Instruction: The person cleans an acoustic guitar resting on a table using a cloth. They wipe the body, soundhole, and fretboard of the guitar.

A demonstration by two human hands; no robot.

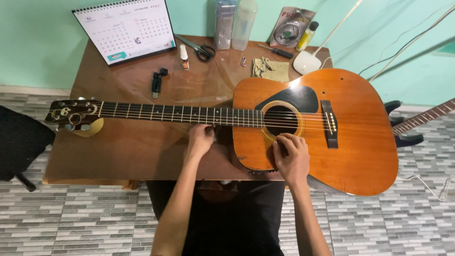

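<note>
An orange-brown acoustic guitar (360, 137) lies flat across a small brown table (118, 151), its headstock (71, 116) to the left and its body hanging off the right edge. My left hand (200, 140) rests with curled fingers at the near side of the neck (180, 114), close to where it joins the body. My right hand (290, 154) lies on the guitar top just below the sound hole (280, 120), fingers bent toward the strings. Whether either hand pinches a string is too small to tell.
At the back of the table stand a desk calendar (125, 28), scissors (199, 49), a small dropper bottle (184, 56), a black tool (158, 81), a screwdriver (277, 51), a folded cloth (270, 69), two clear bottles (234, 21), a string packet (290, 26) and a white lamp base (307, 61). Another guitar's neck (422, 121) pokes in at right.
</note>
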